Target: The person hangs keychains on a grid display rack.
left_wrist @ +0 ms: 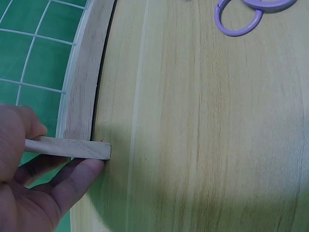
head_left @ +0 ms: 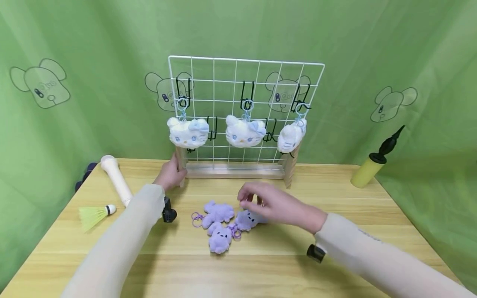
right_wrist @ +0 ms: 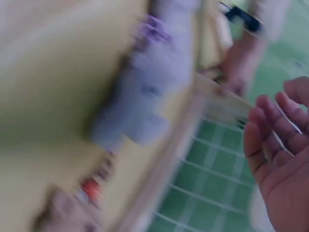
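My left hand grips the wooden side foot of a white wire grid rack, thumb on one face and fingers on the other. Three white cat-head plush keychains with blue bows hang from black hooks on the grid. Several purple plush keychains lie together on the table before the rack. Just over the rightmost of them hovers my right hand, fingers loosely bent and holding nothing. The blurred right wrist view shows a purple plush and a brown thing with a red part near it.
At the left lie a yellow shuttlecock and a white club-shaped object. A yellow hand pump with a black nozzle stands at the right back. Spare black hooks sit on the grid. Green cloth closes off the back and sides.
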{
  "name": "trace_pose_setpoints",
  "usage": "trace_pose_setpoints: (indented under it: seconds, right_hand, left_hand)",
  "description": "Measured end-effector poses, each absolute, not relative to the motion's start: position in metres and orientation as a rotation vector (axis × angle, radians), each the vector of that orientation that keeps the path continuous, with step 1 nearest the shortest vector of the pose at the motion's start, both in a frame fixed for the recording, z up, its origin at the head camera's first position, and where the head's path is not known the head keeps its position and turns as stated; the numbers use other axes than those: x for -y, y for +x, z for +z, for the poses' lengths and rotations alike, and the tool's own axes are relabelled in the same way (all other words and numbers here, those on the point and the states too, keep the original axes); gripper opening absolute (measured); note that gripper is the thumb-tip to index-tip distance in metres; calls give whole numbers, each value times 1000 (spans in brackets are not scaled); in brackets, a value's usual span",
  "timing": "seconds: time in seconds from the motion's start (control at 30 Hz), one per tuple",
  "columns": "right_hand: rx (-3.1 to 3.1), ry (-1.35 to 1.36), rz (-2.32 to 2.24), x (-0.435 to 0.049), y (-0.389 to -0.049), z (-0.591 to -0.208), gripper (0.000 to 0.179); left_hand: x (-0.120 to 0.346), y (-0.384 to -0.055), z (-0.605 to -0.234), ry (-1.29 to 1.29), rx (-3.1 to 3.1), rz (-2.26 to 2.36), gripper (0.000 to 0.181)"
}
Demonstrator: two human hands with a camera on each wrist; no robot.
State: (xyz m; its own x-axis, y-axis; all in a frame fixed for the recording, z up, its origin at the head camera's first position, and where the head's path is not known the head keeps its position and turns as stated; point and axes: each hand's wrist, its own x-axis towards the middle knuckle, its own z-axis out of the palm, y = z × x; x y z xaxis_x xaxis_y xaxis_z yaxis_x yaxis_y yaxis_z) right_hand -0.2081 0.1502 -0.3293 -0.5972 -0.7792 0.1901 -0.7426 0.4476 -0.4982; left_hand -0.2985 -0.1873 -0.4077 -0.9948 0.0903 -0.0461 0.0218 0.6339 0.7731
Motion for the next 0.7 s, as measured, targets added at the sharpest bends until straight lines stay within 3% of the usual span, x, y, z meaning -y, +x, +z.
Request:
trace_pose_setpoints:
  seconds: [0.3,0.7]
  right_hand:
    - [-2632,-1391,-402,-135,-201,-376,19]
    - [-2709,-1342,-170,-129,-198,-397,18]
  left_hand:
    - [187,-300,-409,101,-2772,1309,80]
    - [186,-297,-406,74,-2769,1298,80]
